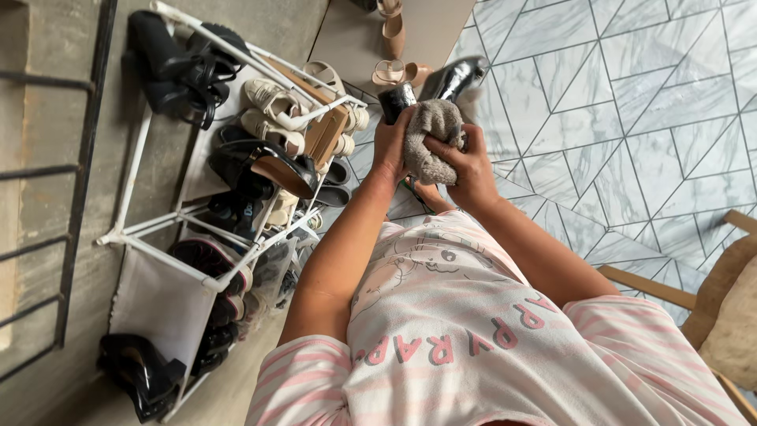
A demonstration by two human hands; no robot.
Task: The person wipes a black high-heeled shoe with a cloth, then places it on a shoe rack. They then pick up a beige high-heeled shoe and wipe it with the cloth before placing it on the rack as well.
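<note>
My left hand (392,143) grips a shiny black high-heeled shoe (449,79), held up in front of me with its toe pointing away. My right hand (465,162) presses a grey cloth (432,134) against the shoe's near side. The cloth hides the part of the shoe between my hands. Both forearms reach forward from my pink striped shirt.
A white-framed shoe rack (158,229) full of several shoes stands to the left against a wall with a dark metal railing (75,197). Beige heeled sandals (392,47) sit on the floor ahead. A wooden chair (710,300) with a cushion is at the right. The floor is marble-patterned tile (631,102).
</note>
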